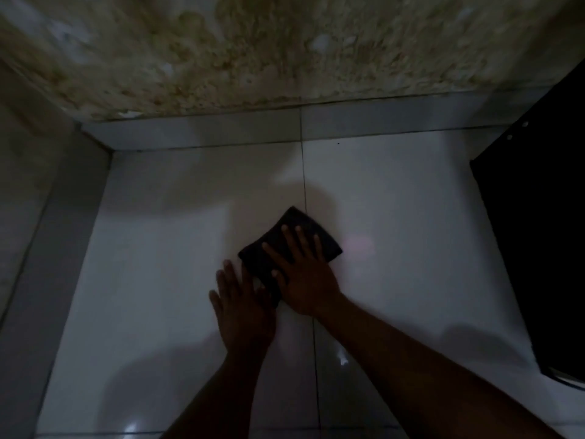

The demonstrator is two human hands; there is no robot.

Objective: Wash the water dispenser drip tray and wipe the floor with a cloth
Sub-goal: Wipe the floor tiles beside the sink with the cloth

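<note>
- A dark, folded square cloth (296, 224) lies on the glossy white tiled floor (152, 264), just right of the frame's centre.
- The right hand (305, 277) rests flat on the cloth with its fingers straight and spread, covering the cloth's lower right part.
- The left hand (243, 308) lies flat with straight fingers on the floor, at the cloth's lower left edge.
- A tall black box-shaped object (538, 232) stands at the right edge.
- A stained beige wall (253, 52) fills the top.
</note>
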